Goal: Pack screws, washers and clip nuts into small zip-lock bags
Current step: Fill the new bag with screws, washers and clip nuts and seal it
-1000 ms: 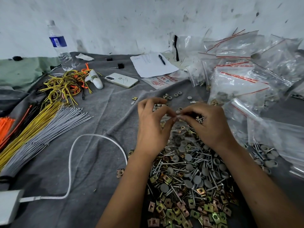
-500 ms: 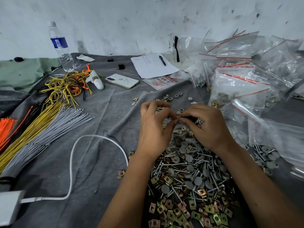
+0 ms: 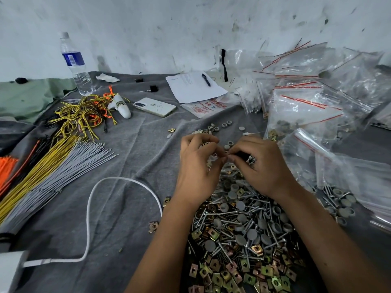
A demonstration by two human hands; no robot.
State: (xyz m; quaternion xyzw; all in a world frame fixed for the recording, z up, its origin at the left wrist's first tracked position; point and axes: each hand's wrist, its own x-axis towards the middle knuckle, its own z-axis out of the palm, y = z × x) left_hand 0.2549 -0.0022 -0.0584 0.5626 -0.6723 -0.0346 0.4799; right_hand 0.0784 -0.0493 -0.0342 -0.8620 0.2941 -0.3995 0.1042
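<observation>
Both hands [image 3: 227, 166] pinch together — above hardware pile [image 3: 243, 240].

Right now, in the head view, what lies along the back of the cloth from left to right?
Water bottle → crumpled tissue → white phone → sheet of paper with a pen on it → heap of zip-lock bags.

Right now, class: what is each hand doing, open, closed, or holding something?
Left hand: closed, fingertips pinching something too small to identify.
Right hand: closed, pinching at the same spot; item cannot be told.
</observation>
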